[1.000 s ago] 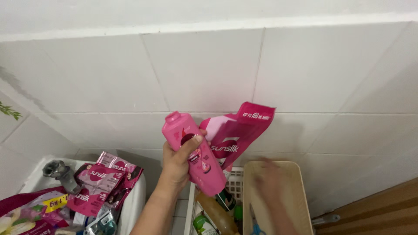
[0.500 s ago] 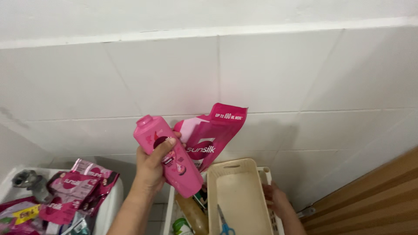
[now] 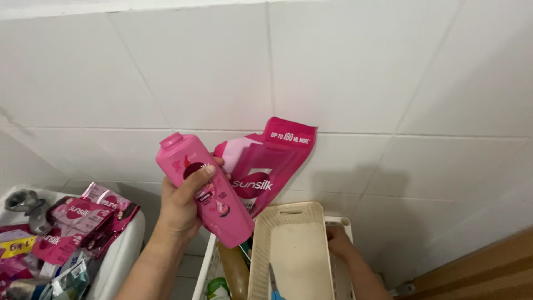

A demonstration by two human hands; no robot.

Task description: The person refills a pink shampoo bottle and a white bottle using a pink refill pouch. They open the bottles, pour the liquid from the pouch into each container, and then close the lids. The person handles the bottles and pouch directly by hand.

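Left hand grip: left hand clenched around the middle of a glossy pink plastic shampoo bottle, thumb across the dark label, fingers behind.
Bottle position: raised in the air before the wall, tilted, flip cap up and to the left, base down and to the right, just above the near corner of the tray.
Second item in the same hand: flat magenta plastic refill pouch, pinned behind the bottle and fanning out up and to the right; top edge reaches the grout line of the wall.
Right hand grip: right hand at the right rim of a cream perforated plastic tray; fingers lie against the rim, but whether they close on it cannot be told.
Tray position: long side running away from the viewer, resting over a white wire rack whose far right corner shows beyond it.
Inside tray: a blue-handled tool, only partly in view at the bottom edge.
Beneath tray, left: a brown bottle and a green-and-white container, both partly hidden.
Far left: white rounded tub rim, holding a heap of pink sachets and packets and a grey metal fitting.
Backdrop: white glazed wall tiles; a strip of brown wood panel at lower right.
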